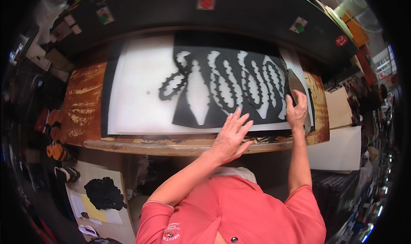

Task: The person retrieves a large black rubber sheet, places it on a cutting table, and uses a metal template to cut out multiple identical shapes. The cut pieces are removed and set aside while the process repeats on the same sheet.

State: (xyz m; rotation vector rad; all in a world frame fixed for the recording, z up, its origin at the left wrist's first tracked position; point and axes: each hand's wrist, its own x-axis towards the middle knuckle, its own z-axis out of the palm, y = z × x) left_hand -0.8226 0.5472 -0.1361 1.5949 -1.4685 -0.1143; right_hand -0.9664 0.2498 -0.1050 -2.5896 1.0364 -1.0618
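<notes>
Left hand (pixel 231 135) flat, fingers spread, on black sheet (pixel 231 85), right hand (pixel 296 109) gripping cutting die (pixel 295 87)

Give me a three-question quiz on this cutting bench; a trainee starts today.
1. True or false: the black sheet on the white board already has shapes cut out of it.
2. Which hand lies flat on the sheet's near edge? A. left hand B. right hand
3. What colour is the button at top centre on the machine head?

Key: 1. true; 2. A; 3. red. The right hand's fingers curl on a grey piece at the sheet's right end.
</notes>
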